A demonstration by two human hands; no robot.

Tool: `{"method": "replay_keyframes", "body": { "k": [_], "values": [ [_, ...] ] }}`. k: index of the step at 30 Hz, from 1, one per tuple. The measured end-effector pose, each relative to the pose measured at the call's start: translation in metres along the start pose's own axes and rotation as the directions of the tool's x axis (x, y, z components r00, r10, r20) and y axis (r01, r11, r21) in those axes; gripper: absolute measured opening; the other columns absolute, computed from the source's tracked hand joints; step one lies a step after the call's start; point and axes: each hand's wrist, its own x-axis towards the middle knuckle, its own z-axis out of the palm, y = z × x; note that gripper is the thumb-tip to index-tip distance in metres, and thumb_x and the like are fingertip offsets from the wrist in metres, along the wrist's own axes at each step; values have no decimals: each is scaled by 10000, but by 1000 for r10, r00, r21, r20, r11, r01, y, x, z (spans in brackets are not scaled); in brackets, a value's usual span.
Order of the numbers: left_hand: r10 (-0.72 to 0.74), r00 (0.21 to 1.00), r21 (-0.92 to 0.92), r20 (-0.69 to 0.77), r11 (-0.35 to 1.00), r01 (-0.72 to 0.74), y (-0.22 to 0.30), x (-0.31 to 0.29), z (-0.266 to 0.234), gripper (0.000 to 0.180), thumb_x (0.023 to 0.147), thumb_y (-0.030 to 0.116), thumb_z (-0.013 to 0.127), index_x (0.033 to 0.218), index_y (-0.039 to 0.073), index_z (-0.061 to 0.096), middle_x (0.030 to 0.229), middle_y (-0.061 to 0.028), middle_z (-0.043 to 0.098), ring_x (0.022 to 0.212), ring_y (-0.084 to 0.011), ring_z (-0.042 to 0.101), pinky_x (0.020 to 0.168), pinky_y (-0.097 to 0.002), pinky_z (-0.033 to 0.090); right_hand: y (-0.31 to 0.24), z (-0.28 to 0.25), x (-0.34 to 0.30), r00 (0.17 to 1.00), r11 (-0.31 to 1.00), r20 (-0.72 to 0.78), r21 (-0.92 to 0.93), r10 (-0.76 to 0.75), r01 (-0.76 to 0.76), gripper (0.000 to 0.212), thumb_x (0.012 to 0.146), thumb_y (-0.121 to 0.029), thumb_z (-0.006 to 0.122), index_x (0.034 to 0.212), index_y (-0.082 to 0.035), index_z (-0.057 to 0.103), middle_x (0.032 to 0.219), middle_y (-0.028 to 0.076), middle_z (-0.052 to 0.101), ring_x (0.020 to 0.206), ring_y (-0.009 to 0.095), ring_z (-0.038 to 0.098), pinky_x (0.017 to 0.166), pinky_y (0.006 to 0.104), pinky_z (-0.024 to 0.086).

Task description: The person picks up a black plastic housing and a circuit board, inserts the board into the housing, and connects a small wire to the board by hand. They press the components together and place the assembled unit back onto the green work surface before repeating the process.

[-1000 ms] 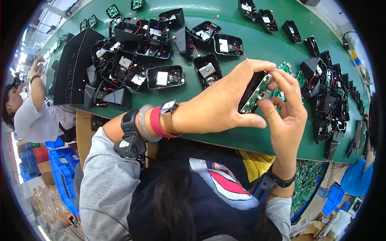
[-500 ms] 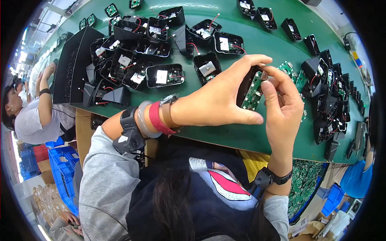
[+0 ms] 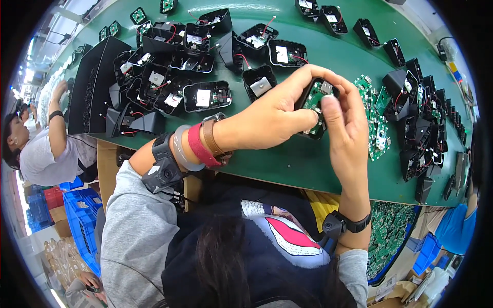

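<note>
Between my hands is a black plastic housing (image 3: pixel 301 104) with a green circuit board (image 3: pixel 313 98) lying in its opening. My left hand (image 3: pixel 275 115) grips the housing from the left, its thumb across the lower part of the board. My right hand (image 3: pixel 346 120) wraps the right side, fingers round the far edge and thumb pressed on the board. A metal connector shows at the board's upper end. The housing's underside is hidden by my fingers. Just right of my right hand lies a pile of loose green circuit boards (image 3: pixel 379 126).
Many open black housings (image 3: pixel 207 97) with red wires crowd the green table (image 3: pixel 267 169) at the left. More housings (image 3: pixel 411 128) are stacked at the right. A large black box (image 3: pixel 95 87) stands far left, near another person (image 3: pixel 43 138). Below the table edge is a bin of boards (image 3: pixel 390 236).
The circuit board, tilted at the housing before, now lies in its opening. My right hand has shifted left and closed round the housing; my left thumb has come onto the board.
</note>
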Motion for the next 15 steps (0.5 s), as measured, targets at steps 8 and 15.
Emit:
{"method": "replay_keyframes", "body": {
  "k": [8, 15],
  "values": [
    [-5, 1000, -95, -6, 995, 5, 3, 2, 3, 521, 835, 4, 500, 1333, 67, 362, 1228, -15, 485, 955, -61, 502, 751, -202, 445, -9, 5, -10, 998, 963, 60, 268, 17, -32, 521, 889, 26, 456, 1372, -1, 263, 1200, 155, 513, 1087, 184, 538, 914, 291, 444],
    [96, 984, -21, -153, 995, -101, 7, -4, 10, 654, 781, -5, 582, 1353, 69, 275, 1231, -75, 412, 1057, -129, 475, 868, -272, 449, -8, 12, -20, 987, 985, -34, 70, -158, 161, 538, 909, -17, 476, 1404, -10, 266, 1172, 167, 531, 1028, 221, 562, 881, 325, 459]
  ]
}}
